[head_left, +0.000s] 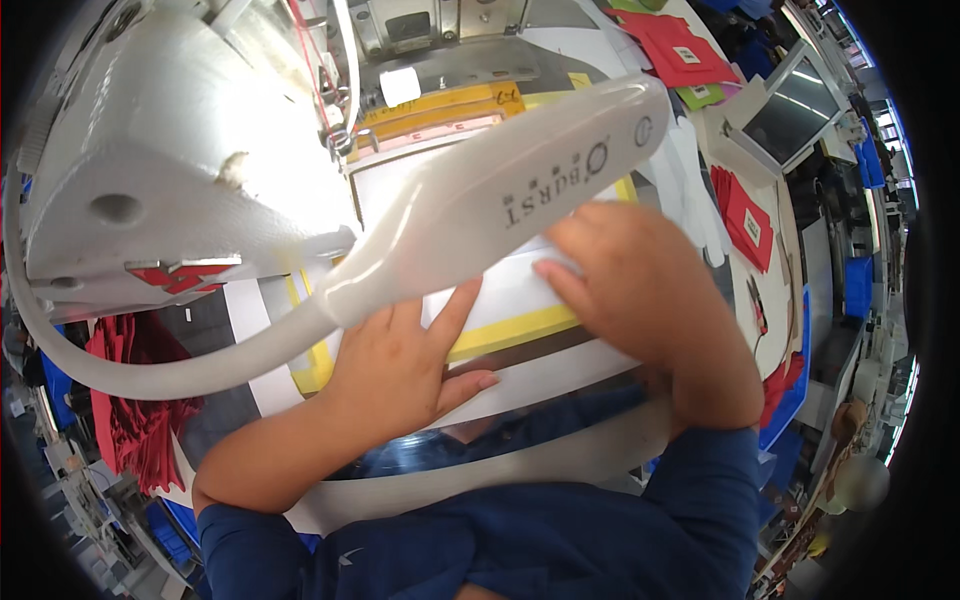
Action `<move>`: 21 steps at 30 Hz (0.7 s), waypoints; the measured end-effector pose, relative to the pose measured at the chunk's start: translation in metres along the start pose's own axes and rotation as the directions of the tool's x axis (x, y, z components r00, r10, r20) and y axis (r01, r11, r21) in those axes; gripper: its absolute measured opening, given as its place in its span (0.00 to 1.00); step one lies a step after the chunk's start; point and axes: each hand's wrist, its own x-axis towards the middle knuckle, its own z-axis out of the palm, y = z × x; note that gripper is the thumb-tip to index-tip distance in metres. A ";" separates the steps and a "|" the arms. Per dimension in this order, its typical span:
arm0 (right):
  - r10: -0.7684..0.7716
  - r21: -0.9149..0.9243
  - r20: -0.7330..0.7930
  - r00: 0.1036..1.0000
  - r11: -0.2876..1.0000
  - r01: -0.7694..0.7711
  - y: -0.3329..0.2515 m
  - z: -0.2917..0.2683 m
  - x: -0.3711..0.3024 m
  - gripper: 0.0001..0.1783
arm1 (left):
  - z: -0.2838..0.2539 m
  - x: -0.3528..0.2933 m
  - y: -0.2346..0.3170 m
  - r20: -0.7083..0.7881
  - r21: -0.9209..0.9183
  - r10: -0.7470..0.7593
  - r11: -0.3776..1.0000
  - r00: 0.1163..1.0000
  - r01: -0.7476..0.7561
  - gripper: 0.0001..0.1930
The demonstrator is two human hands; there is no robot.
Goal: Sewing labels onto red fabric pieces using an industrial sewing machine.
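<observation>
My left hand [395, 360] lies with its fingers spread on a white flat piece [510, 290] inside a yellow-taped frame [515, 330]. Its fingertips pass partly under the lamp head. My right hand [635, 275] rests on the far right part of the same white piece, bent at the wrist, thumb apart from the forefinger. Other fingertips of that hand are hidden behind the lamp. Above both hands hangs a white gooseneck lamp [500, 190], covering much of the frame's middle. Beyond it shows an orange-yellow strip [440, 108] with handwriting at the frame's far edge.
A large white sewing machine head [150, 180] stands at left, brightly lit. Red fabric pieces [140, 400] hang below it. At right lie red pieces with white labels [742, 220], white strips [690, 190], small snips [757, 305] and a tilted screen [795, 110].
</observation>
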 end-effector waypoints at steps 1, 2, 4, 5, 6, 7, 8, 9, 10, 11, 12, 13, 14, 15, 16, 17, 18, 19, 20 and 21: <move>-0.050 0.059 0.104 0.993 0.997 0.044 -0.012 0.003 -0.001 0.09 | 0.000 0.001 0.000 0.018 -0.003 -0.011 1.000 1.000 0.011 0.50; -0.107 0.120 0.205 0.973 0.989 0.084 -0.018 0.005 -0.001 0.08 | 0.000 0.000 0.000 0.018 -0.001 -0.017 1.000 1.000 0.017 0.50; -0.148 0.139 0.202 0.968 0.983 0.121 -0.020 0.014 -0.001 0.08 | 0.000 -0.001 0.001 0.030 0.037 -0.021 0.999 0.999 0.020 0.50; -0.186 0.157 0.199 0.962 0.975 0.156 -0.019 0.018 0.000 0.07 | 0.000 -0.001 0.001 0.027 0.037 -0.026 0.999 0.999 0.025 0.50; -0.187 0.152 0.199 0.962 0.976 0.158 -0.017 0.019 0.001 0.07 | -0.002 0.002 0.000 -0.013 0.068 0.023 0.997 1.000 -0.022 0.50; -0.165 0.123 0.189 0.968 0.982 0.143 -0.015 0.019 0.001 0.06 | -0.004 0.005 -0.001 -0.051 0.102 0.072 0.993 0.996 -0.067 0.51; -0.143 0.095 0.179 0.973 0.987 0.128 -0.012 0.019 0.002 0.05 | -0.005 0.008 -0.002 -0.057 0.101 0.073 0.993 0.996 -0.067 0.51; -0.153 0.092 0.178 0.972 0.986 0.138 -0.010 0.019 0.004 0.05 | -0.007 0.009 -0.003 -0.059 0.071 0.059 0.996 0.996 -0.055 0.51; -0.146 0.098 0.084 0.986 0.986 0.138 -0.009 0.020 0.006 0.04 | -0.008 0.009 -0.005 -0.061 0.040 0.046 0.998 0.997 -0.043 0.51; -0.138 0.107 -0.009 0.990 0.985 0.138 -0.008 0.021 0.008 0.04 | -0.008 0.008 -0.006 -0.069 0.041 0.038 0.999 0.997 -0.035 0.51; -0.143 0.103 -0.006 0.990 0.984 0.143 -0.007 0.022 0.011 0.04 | -0.005 0.008 -0.007 -0.069 0.033 0.026 0.999 0.997 -0.024 0.51; -0.134 0.147 -0.099 0.986 0.978 0.148 -0.006 0.023 0.015 0.06 | -0.003 0.008 -0.008 -0.069 0.024 0.014 1.000 0.998 -0.012 0.52; -0.120 0.191 -0.190 0.974 0.969 0.157 -0.005 0.024 0.019 0.09 | -0.002 0.007 -0.009 -0.074 0.020 0.009 1.000 0.997 -0.008 0.52; -0.126 0.189 -0.187 0.974 0.969 0.161 -0.003 0.027 0.021 0.09 | -0.001 0.007 -0.010 -0.061 -0.001 -0.004 1.000 0.998 0.004 0.52; -0.139 0.210 -0.221 0.965 0.960 0.186 0.001 0.033 0.021 0.11 | 0.000 0.007 -0.010 -0.047 -0.022 -0.017 1.000 0.999 0.016 0.51; -0.151 0.230 -0.254 0.955 0.950 0.211 0.005 0.039 0.021 0.13 | 0.000 0.008 -0.010 -0.051 -0.026 -0.021 0.999 0.998 0.020 0.51; -0.157 0.231 -0.252 0.955 0.948 0.217 0.007 0.045 0.020 0.13 | -0.001 0.009 -0.009 -0.090 0.002 0.016 1.000 0.996 -0.016 0.51; -0.128 0.271 -0.243 0.961 0.943 0.194 0.010 0.051 0.019 0.13 | -0.001 0.011 -0.009 -0.128 0.031 0.055 0.998 0.990 -0.051 0.51; -0.098 0.311 -0.233 0.968 0.935 0.169 0.011 0.053 0.019 0.14 | -0.002 0.011 -0.009 -0.131 0.030 0.050 0.998 0.990 -0.047 0.51; -0.109 0.314 -0.232 0.967 0.932 0.180 0.010 0.053 0.020 0.14 | -0.002 0.010 -0.009 -0.129 0.031 0.046 0.999 0.991 -0.043 0.50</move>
